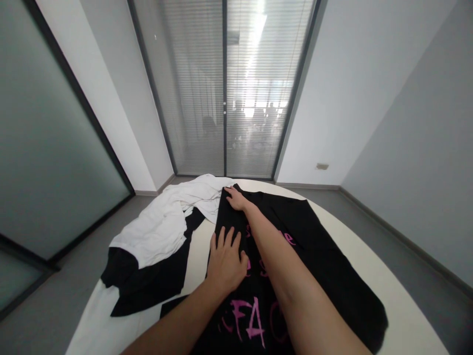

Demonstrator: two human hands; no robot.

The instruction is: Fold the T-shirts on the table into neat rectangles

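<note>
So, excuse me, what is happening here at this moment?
A person handles a black garment with pink lettering, spread on a pale table. The left hand lies on it, fingers spread. The right hand is at its far end; whether it pinches the cloth is unclear. To the left, white clothing lies partly over other black clothing.

mostly matt stuff
black garment [332,256] and white garment [158,227] are made of dull cloth, tabletop's [197,256] finished smooth
</note>
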